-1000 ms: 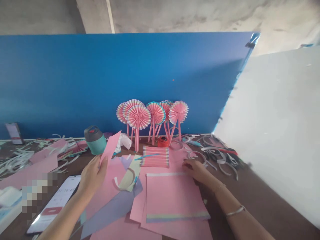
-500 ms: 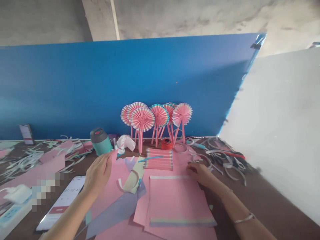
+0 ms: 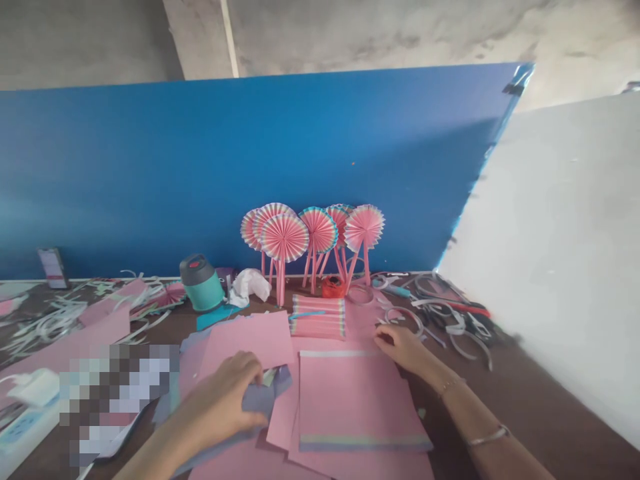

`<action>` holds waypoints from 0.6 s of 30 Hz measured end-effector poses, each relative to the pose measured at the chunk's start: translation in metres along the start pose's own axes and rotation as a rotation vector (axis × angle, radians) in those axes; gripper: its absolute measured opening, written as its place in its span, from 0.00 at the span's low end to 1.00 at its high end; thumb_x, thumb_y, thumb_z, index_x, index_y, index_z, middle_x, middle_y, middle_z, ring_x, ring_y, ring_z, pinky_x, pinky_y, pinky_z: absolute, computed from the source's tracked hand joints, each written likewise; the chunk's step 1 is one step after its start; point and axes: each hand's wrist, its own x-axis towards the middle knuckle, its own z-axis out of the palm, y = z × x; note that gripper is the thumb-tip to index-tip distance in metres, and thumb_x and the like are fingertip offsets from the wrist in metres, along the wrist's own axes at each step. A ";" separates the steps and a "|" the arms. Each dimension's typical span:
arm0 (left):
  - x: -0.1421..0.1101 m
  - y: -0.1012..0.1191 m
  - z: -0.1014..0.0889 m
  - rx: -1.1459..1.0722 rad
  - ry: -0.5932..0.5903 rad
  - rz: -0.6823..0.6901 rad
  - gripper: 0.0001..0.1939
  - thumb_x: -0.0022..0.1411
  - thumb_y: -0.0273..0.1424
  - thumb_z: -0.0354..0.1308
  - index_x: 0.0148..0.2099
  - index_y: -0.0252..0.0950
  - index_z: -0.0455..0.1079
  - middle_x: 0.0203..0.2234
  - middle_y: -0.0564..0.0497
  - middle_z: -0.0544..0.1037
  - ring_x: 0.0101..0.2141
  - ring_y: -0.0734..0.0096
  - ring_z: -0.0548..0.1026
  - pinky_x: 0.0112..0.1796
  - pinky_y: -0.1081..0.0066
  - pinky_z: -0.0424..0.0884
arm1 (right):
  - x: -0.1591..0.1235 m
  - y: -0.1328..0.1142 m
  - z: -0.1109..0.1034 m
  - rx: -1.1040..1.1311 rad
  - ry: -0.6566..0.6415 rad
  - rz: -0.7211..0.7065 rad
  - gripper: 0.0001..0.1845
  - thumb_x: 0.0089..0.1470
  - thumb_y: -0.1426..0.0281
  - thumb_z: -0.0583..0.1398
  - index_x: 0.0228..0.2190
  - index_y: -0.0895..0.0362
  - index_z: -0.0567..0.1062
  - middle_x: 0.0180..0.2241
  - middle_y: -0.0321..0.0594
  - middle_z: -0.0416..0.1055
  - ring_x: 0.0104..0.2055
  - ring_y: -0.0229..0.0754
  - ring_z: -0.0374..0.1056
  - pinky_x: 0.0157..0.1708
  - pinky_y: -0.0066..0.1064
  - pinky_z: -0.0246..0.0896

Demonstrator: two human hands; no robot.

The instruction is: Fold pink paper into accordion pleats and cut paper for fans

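My left hand lies curled on a lavender paper sheet, its fingers gripping the sheet's edge under a flat pink sheet. My right hand rests at the far right corner of a pink sheet with a striped edge, fingers bent down onto the paper. A folded, pleated pink strip lies just beyond that sheet. Several finished pink paper fans on sticks stand against the blue board.
A teal bottle stands at the back left, with a white crumpled paper and a red spool nearby. Paper strips and scissors clutter the right. Pink offcuts lie left. Blue board and white panel wall the table.
My left hand let the raised pink sheet drop flat and moved down and right onto the lavender sheet. The pink sheet now covers the curled offcut. My right hand stayed put.
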 end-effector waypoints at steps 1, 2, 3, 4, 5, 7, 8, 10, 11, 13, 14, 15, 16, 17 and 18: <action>-0.005 0.004 0.000 0.019 -0.053 0.032 0.18 0.43 0.40 0.65 0.37 0.41 0.69 0.42 0.49 0.74 0.44 0.56 0.70 0.43 0.63 0.66 | 0.000 0.000 0.000 0.000 0.002 0.000 0.10 0.50 0.70 0.53 0.28 0.57 0.75 0.30 0.42 0.76 0.33 0.44 0.70 0.32 0.30 0.58; -0.008 0.007 0.001 0.037 -0.092 0.052 0.17 0.41 0.39 0.66 0.34 0.41 0.68 0.40 0.49 0.74 0.44 0.55 0.70 0.45 0.61 0.64 | 0.000 -0.001 0.000 0.000 0.003 0.000 0.10 0.50 0.70 0.53 0.28 0.57 0.75 0.30 0.42 0.76 0.33 0.44 0.70 0.32 0.30 0.58; -0.011 0.010 0.001 0.052 -0.119 0.058 0.16 0.41 0.39 0.66 0.33 0.40 0.68 0.41 0.49 0.73 0.46 0.54 0.69 0.48 0.59 0.62 | 0.000 -0.001 0.000 -0.001 0.003 0.000 0.10 0.50 0.71 0.53 0.28 0.57 0.75 0.30 0.42 0.76 0.32 0.44 0.70 0.33 0.30 0.58; -0.012 0.011 0.003 0.066 -0.129 0.061 0.14 0.43 0.38 0.64 0.33 0.40 0.68 0.42 0.48 0.73 0.47 0.54 0.68 0.50 0.57 0.60 | 0.000 -0.002 0.000 -0.002 0.003 0.000 0.10 0.50 0.71 0.53 0.28 0.57 0.75 0.30 0.42 0.76 0.32 0.44 0.70 0.33 0.30 0.58; -0.012 0.011 0.005 0.082 -0.131 0.061 0.10 0.46 0.36 0.62 0.33 0.40 0.68 0.43 0.47 0.73 0.48 0.53 0.67 0.51 0.57 0.59 | -0.001 -0.003 0.000 -0.003 0.005 0.001 0.10 0.50 0.71 0.53 0.28 0.58 0.75 0.30 0.42 0.76 0.32 0.44 0.70 0.33 0.30 0.58; -0.011 0.008 0.009 0.119 -0.129 0.061 0.07 0.50 0.30 0.56 0.34 0.41 0.70 0.44 0.47 0.74 0.48 0.55 0.68 0.50 0.58 0.59 | -0.001 -0.004 -0.001 -0.005 0.009 0.007 0.10 0.50 0.71 0.53 0.28 0.58 0.75 0.30 0.43 0.76 0.32 0.44 0.70 0.33 0.30 0.58; -0.010 0.006 0.012 0.138 -0.130 0.060 0.08 0.50 0.28 0.53 0.35 0.41 0.70 0.43 0.47 0.74 0.47 0.55 0.69 0.48 0.59 0.61 | -0.001 -0.005 -0.001 -0.004 0.010 0.010 0.10 0.50 0.72 0.53 0.28 0.58 0.75 0.31 0.43 0.76 0.33 0.44 0.70 0.34 0.30 0.58; -0.010 0.004 0.016 0.178 -0.144 0.050 0.12 0.51 0.25 0.48 0.34 0.42 0.71 0.39 0.48 0.76 0.42 0.57 0.72 0.43 0.61 0.64 | -0.002 -0.005 -0.001 0.002 0.011 0.010 0.10 0.50 0.72 0.53 0.28 0.57 0.75 0.31 0.43 0.76 0.33 0.44 0.70 0.34 0.30 0.58; -0.009 0.004 0.017 0.195 -0.146 0.045 0.13 0.52 0.24 0.46 0.33 0.42 0.71 0.36 0.48 0.76 0.40 0.58 0.73 0.40 0.62 0.65 | -0.002 -0.005 -0.001 0.006 0.012 0.008 0.10 0.50 0.72 0.53 0.28 0.57 0.75 0.31 0.43 0.76 0.33 0.43 0.70 0.34 0.30 0.58; -0.008 0.006 0.015 0.219 -0.132 0.038 0.14 0.54 0.25 0.43 0.31 0.42 0.70 0.32 0.48 0.77 0.36 0.58 0.74 0.36 0.64 0.65 | -0.003 -0.004 -0.001 0.008 0.018 0.005 0.10 0.51 0.72 0.53 0.28 0.57 0.75 0.30 0.42 0.76 0.32 0.43 0.70 0.33 0.30 0.58; -0.007 0.009 0.012 0.220 -0.116 0.027 0.15 0.55 0.25 0.42 0.31 0.42 0.70 0.30 0.48 0.77 0.34 0.59 0.75 0.34 0.65 0.64 | -0.003 -0.004 -0.001 0.005 0.022 0.002 0.10 0.51 0.72 0.53 0.28 0.57 0.75 0.30 0.42 0.76 0.32 0.43 0.70 0.33 0.30 0.58; -0.006 0.011 0.008 0.217 -0.097 0.013 0.15 0.55 0.26 0.41 0.32 0.43 0.69 0.29 0.49 0.77 0.33 0.59 0.75 0.32 0.66 0.64 | -0.003 -0.004 0.000 -0.001 0.029 0.001 0.10 0.51 0.72 0.53 0.27 0.57 0.75 0.30 0.42 0.76 0.32 0.43 0.70 0.32 0.30 0.57; -0.005 0.014 0.002 0.211 -0.073 -0.009 0.15 0.55 0.27 0.41 0.33 0.43 0.69 0.28 0.50 0.77 0.32 0.60 0.76 0.31 0.67 0.63 | -0.002 -0.004 -0.001 -0.009 0.037 0.001 0.10 0.51 0.72 0.53 0.27 0.57 0.75 0.29 0.41 0.76 0.32 0.42 0.69 0.32 0.29 0.57; -0.003 0.017 -0.005 0.206 -0.043 -0.033 0.14 0.55 0.28 0.42 0.34 0.44 0.69 0.27 0.50 0.77 0.31 0.60 0.76 0.30 0.67 0.63 | -0.002 -0.005 -0.001 -0.021 0.049 0.003 0.10 0.51 0.72 0.53 0.27 0.57 0.75 0.29 0.41 0.76 0.31 0.42 0.69 0.32 0.29 0.56; -0.002 0.019 -0.013 0.219 0.007 -0.045 0.13 0.55 0.29 0.41 0.33 0.43 0.68 0.26 0.50 0.77 0.30 0.60 0.76 0.29 0.67 0.63 | -0.002 -0.005 -0.001 -0.036 0.066 0.012 0.10 0.51 0.72 0.53 0.27 0.57 0.75 0.28 0.41 0.76 0.31 0.42 0.69 0.32 0.29 0.56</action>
